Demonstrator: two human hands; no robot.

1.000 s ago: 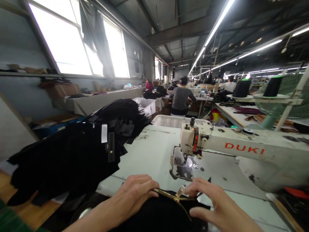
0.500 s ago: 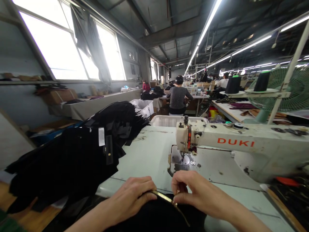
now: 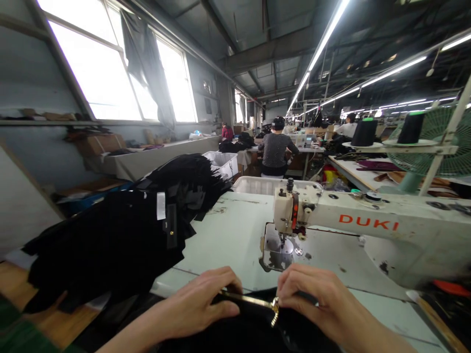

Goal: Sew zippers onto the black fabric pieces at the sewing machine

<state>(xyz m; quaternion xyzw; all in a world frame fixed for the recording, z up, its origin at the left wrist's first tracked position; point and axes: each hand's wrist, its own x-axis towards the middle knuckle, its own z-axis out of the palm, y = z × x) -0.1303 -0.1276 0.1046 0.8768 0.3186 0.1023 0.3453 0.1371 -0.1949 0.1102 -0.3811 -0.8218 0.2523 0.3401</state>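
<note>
Black fabric [image 3: 235, 333] with a gold-toothed zipper [image 3: 253, 300] lies across the near edge of the sewing table. My left hand [image 3: 206, 301] is closed on the zipper's left stretch, thumb below and fingers above. At the zipper's right part, my right hand [image 3: 312, 299] pinches the black fabric beside the gold slider [image 3: 275, 303]. Below the slider a short row of gold teeth bends down. Just beyond my hands stands a white sewing machine [image 3: 346, 215] marked DUKI, its needle area over a metal plate [image 3: 285, 245].
A big heap of black cut pieces [image 3: 110, 235] covers the table's left side. Behind the table is a white plastic bin [image 3: 257, 184]. Two black thread cones [image 3: 364, 132] and a green fan [image 3: 423, 147] stand at right. A co-worker [image 3: 275, 147] sits farther ahead.
My right hand has moved right and spread the fabric, and the zipper end now bends downward at the slider. The view has shifted slightly left.
</note>
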